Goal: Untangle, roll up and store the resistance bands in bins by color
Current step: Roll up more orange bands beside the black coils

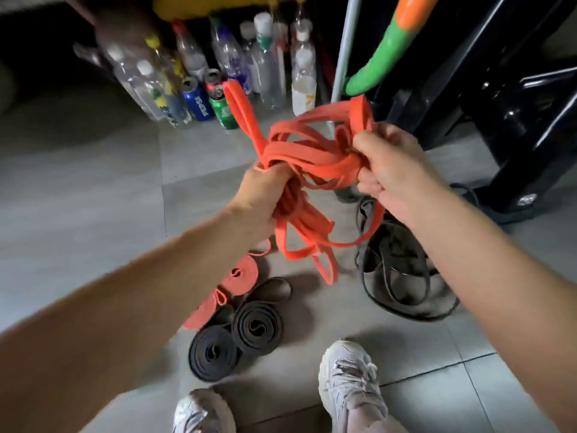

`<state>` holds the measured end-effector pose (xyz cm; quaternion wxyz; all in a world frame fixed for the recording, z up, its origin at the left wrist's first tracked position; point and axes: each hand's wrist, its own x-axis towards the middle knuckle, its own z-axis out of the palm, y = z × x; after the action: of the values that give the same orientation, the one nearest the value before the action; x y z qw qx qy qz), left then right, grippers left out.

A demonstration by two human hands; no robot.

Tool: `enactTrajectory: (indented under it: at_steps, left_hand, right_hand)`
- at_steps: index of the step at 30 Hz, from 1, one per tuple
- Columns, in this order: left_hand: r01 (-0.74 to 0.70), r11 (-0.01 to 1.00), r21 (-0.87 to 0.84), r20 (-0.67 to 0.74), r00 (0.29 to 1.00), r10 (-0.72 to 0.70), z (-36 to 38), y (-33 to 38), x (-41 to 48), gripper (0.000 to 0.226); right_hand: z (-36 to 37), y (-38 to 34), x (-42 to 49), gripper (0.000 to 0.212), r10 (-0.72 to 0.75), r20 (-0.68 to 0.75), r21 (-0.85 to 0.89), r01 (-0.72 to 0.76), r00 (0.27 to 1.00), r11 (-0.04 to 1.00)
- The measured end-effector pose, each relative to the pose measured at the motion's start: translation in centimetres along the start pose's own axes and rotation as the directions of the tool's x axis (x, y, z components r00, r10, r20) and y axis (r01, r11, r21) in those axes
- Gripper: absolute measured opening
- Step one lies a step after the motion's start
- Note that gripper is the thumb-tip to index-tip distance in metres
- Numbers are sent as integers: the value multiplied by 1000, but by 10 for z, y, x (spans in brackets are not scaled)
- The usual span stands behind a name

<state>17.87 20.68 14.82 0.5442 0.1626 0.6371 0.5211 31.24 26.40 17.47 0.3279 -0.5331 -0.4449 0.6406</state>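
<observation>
**A:** Head view, item one: the piece being worked?

**B:** Orange band tangle point(312, 151), held up between both hands, well above the floor point(93, 182). The knotted mass runs side to side from one hand to the other. One loop sticks up and away beyond the left hand, and slack loops hang below it.

**A:** State of the hands?

**B:** Left hand point(268, 189): fist wrapped round a thick bunch of strands. Right hand point(387, 164): fingers curled, pinching the knot at the other end. Both are on the tangle. The right looks nearer the tight crossing, though blur makes that uncertain, so it is probably the one to pick a strand free.

**A:** Item two: other stock?

**B:** Black tangle point(402, 276) lies on the floor below the right hand. Rolled black bands point(257, 326) and a rolled orange band point(242, 273) lie below the left forearm. No bins are in view.
</observation>
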Motion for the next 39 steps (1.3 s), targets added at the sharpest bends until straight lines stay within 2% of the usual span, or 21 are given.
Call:
enactTrajectory:
  at_steps: [5, 9, 11, 13, 16, 18, 19, 20, 21, 22, 23, 25, 26, 28, 29, 30, 32, 34, 35, 37, 39]
  left_hand:
    - [-113, 993, -38, -10, 994, 113, -37, 77, 0, 25]
    - [33, 998, 50, -41, 999, -31, -81, 71, 12, 23]
    - [83, 987, 139, -42, 996, -77, -106, 48, 26, 20]
    - [126, 958, 257, -37, 992, -120, -135, 20, 43, 18]
    - [168, 891, 421, -67, 986, -154, -180, -21, 65, 19]
    - [226, 843, 487, -173, 972, -161, -203, -46, 75, 57]
    - [246, 800, 547, -187, 968, -169, -210, -58, 78, 64]
    - [265, 735, 624, -188, 964, -187, -217, -70, 80, 53]
    - [283, 671, 685, -201, 959, -200, -222, -81, 81, 39]
    - [282, 623, 729, -226, 959, -170, -228, -93, 84, 37]
    - [296, 606, 738, -276, 952, -128, -233, -101, 86, 48]
    - [297, 613, 732, -337, 940, -53, -240, -118, 89, 78]
    - [254, 573, 780, -281, 959, -42, -242, -127, 90, 83]
    - [173, 396, 902, -140, 984, -111, -244, -150, 90, 82]
    - [156, 347, 925, -126, 986, -106, -244, -159, 88, 81]
    - [169, 347, 922, -163, 985, -47, -244, -167, 85, 80]
    - [172, 360, 917, -251, 951, 183, -238, -175, 76, 76]
    - [77, 295, 952, -176, 929, 326, -230, -182, 66, 69]
    - [10, 228, 974, -85, 943, 320, -225, -186, 61, 65]
    - [-112, 56, 992, 101, 981, 165, -220, -199, 55, 62]
    - [-141, -45, 989, 141, 990, -1, -221, -209, 54, 60]
  right_hand:
    - [60, -40, 10, 17, -124, -17, -117, 121, 992, 986]
    - [107, -37, 29, 13, -155, 40, -305, 160, 987, 939]
    - [125, -20, 43, 28, -151, 61, -411, 163, 987, 897]
    - [135, 5, 62, 41, -119, 58, -527, 131, 991, 840]
    - [143, 53, 83, 28, 14, 98, -585, 46, 995, 810]
    - [146, 89, 88, 11, 146, 148, -551, -41, 978, 834]
    - [144, 113, 93, 6, 220, 173, -534, -96, 960, 840]
    - [141, 133, 95, 13, 291, 180, -547, -150, 940, 823]
    - [137, 152, 96, 41, 345, 175, -591, -182, 922, 786]
    - [133, 166, 93, 68, 386, 176, -668, -178, 905, 723]
    - [127, 182, 93, 84, 409, 188, -727, -154, 893, 669]
    - [121, 202, 85, 78, 426, 219, -785, -101, 878, 611]
    - [120, 211, 81, 72, 407, 234, -808, -56, 883, 587]
    - [118, 224, 75, 63, 346, 291, -838, 63, 892, 542]
    - [119, 233, 75, 60, 321, 329, -845, 125, 888, 520]
    - [120, 237, 71, 59, 305, 352, -857, 173, 885, 486]
    - [120, 246, 67, 57, 266, 352, -878, 219, 897, 426]
    - [121, 252, 63, 51, 208, 340, -877, 229, 917, 423]
    - [120, 255, 61, 50, 190, 359, -866, 250, 914, 433]
    - [119, 261, 58, 59, 260, 427, -870, 316, 866, 377]
    - [117, 266, 56, 69, 393, 460, -884, 370, 796, 286]
